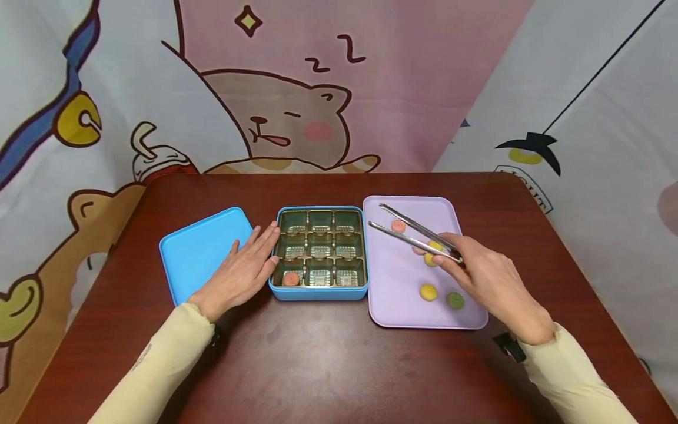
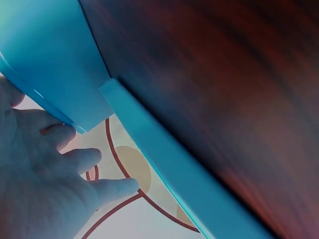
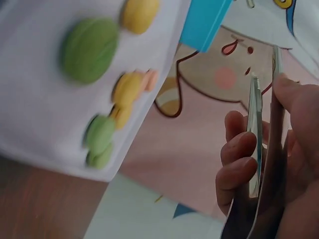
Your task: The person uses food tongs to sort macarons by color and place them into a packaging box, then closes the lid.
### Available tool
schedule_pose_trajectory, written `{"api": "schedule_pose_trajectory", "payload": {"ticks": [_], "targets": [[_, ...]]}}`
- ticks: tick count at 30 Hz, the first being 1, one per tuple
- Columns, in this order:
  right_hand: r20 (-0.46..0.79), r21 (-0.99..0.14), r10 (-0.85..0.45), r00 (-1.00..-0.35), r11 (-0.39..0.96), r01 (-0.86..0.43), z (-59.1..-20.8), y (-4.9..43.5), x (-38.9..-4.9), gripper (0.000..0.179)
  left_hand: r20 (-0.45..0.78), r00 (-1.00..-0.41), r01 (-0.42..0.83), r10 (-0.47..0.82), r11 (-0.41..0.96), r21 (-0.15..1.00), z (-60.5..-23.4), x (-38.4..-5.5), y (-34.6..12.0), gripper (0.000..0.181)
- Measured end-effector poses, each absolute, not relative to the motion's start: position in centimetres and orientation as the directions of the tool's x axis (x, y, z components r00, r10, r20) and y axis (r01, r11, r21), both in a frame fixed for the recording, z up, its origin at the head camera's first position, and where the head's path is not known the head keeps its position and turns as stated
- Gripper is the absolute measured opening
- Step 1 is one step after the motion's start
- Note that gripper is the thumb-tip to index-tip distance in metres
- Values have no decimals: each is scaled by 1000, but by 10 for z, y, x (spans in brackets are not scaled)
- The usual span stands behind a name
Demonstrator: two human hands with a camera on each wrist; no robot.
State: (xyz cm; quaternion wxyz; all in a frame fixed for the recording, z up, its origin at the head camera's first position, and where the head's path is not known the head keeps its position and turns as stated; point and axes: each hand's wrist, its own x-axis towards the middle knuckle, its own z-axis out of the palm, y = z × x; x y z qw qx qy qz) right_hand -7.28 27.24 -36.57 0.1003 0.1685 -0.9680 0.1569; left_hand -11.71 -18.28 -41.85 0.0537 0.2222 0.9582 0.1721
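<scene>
Cream sleeves end near black wrist straps.

A glossy, red-brown, wood-grained bench carries a blue box — a flat blue lid lies askew to the box's left, a lilac tray just beside its right wall.

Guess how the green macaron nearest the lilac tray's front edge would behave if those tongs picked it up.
The green macaron looks small beside the right hand, so it is probably light. Its domed shape might let it slip or roll if the metal tongs pinch off-centre. Whether it would crumble, I can't tell.
</scene>
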Motion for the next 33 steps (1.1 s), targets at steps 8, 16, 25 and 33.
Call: {"api": "schedule_pose_trajectory", "payload": {"ticks": [8,16,25,33], "targets": [[254,-228,-220,-942,933,-280,-374,294,-73,55,-30,-897,403,441,844,354,-418,-117,-184,64],[310,-143,-228,-923,949,-282,-382,306,-76,47,-31,-896,404,444,841,361,-418,-116,-183,64],[321,-77,-231,-919,960,-268,-388,311,-85,51,-17,-897,407,442,839,361,-419,-116,-183,62],[287,-38,-225,-931,968,-246,-392,315,-94,55,-25,-896,405,444,838,365,-417,-117,-182,62]]}}
